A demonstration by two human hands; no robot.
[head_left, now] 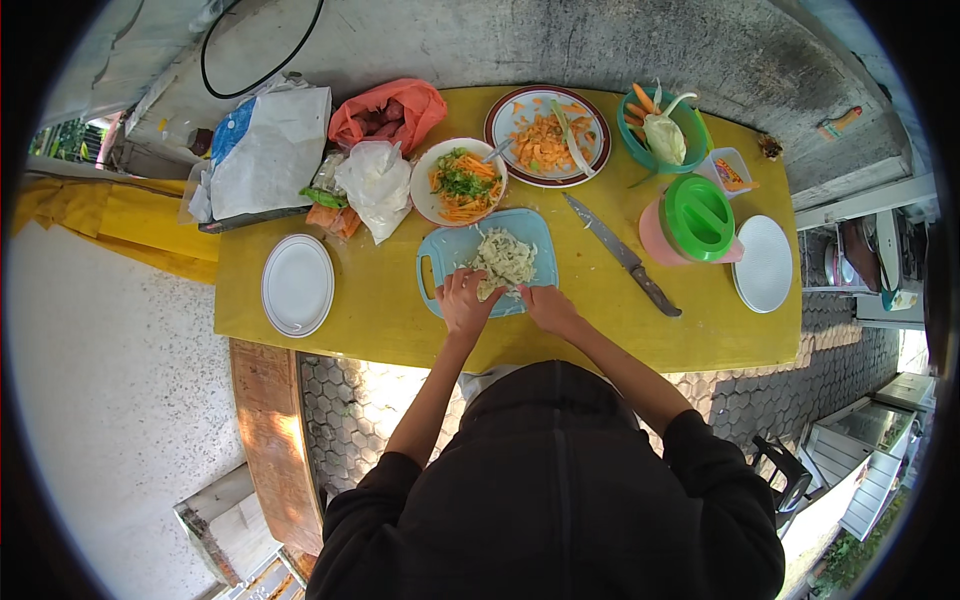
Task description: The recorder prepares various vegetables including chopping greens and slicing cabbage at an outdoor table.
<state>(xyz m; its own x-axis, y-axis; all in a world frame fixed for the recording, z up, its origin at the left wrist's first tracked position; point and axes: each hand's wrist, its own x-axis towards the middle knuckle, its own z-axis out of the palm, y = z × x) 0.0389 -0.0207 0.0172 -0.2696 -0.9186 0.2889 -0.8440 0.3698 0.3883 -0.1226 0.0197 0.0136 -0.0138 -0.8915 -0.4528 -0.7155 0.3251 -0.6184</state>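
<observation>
Left hand (464, 300) and right hand (547, 305) both rest at the near edge of the blue cutting board (443, 252), fingers curled down onto the shredded white vegetable (504, 258). Left fingers bunched over the near shreds; right hand partly closed at the pile's edge. Whether either actually pinches shreds, cannot tell.

The pile sits mid-board, a loose heap, long axis running roughly near-to-far and leaning slightly left. The board lies widthways on the yellow bench (380, 310), handle pointing to the person's left.

Risks, as judged: the board sits close to the bench's near edge, so a push toward the body could scatter shreds off it. The knife (622, 255) lies just right of the board, blade pointing far-left, handle near-right; a blind reach could meet the edge.

Farther off: white plate of carrot and greens (459, 180), rimmed plate of carrot pieces (547, 124), green-lidded jug (690, 222).
</observation>
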